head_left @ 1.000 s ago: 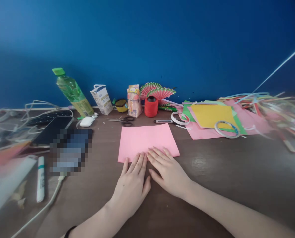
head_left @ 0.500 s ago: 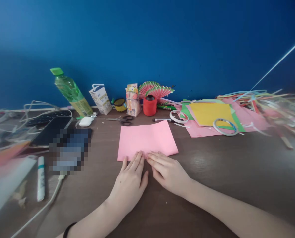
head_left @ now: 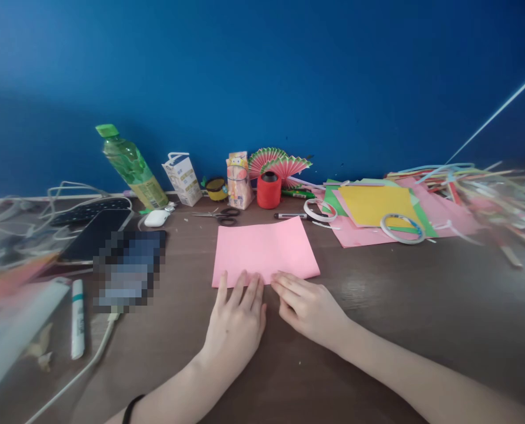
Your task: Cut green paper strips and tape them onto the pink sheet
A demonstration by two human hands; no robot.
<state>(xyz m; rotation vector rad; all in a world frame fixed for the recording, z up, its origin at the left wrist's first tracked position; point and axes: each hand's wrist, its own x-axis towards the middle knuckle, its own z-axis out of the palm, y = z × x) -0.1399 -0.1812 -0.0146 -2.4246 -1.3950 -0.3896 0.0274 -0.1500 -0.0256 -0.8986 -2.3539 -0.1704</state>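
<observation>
A folded sheet of pink paper (head_left: pixel 262 250) lies on the dark table in front of me, its right side lifted a little. My left hand (head_left: pixel 238 315) rests with spread fingers on the paper's near edge, left of its middle. Just to the right, my right hand (head_left: pixel 309 306) lays its outstretched fingertips on the same edge, fingers side by side. Neither hand grips the sheet. Beyond the paper are scissors (head_left: pixel 227 216) with black handles and a black-and-silver pen (head_left: pixel 291 216).
Along the blue wall stand a green bottle (head_left: pixel 134 171), a white carton (head_left: pixel 183 179) and a red thread spool (head_left: pixel 269 191). At right lie coloured paper sheets (head_left: pixel 377 206) and a tape roll (head_left: pixel 402 228). A phone (head_left: pixel 132 268) with its cable and a marker (head_left: pixel 77 321) are on the left.
My left fingers have spread apart along the paper's near edge. My right hand has slid slightly right, widening the gap between the hands. The view has shifted slightly.
</observation>
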